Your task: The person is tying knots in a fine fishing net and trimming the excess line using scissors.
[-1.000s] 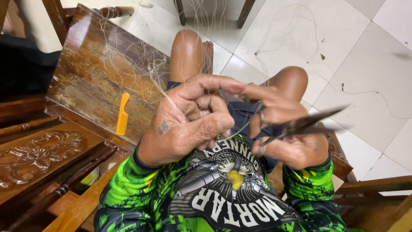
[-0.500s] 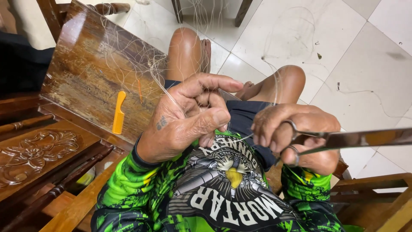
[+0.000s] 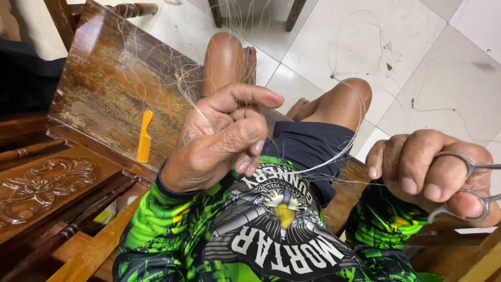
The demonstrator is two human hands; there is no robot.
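Head view, from above a seated person's lap.

— Where is the strand, and who has it?

— Left hand (image 3: 219, 141), fingers curled shut, pinches a bundle of pale fine fibres (image 3: 323, 162) at chest height. The loose ends run from that pinch rightward across the dark shorts (image 3: 308, 149), their long axis nearly level, rising slightly toward the right knee.

— And the cutting tool?

— Right hand (image 3: 428, 180) is closed through the loops of steel scissors (image 3: 472, 188), blades out of frame at the right edge. It sits to the right of the fibre tips, apart from them; the left hand is the nearer. An orange comb (image 3: 144, 136) lies on the wooden chair seat (image 3: 112, 89), beyond the left hand.
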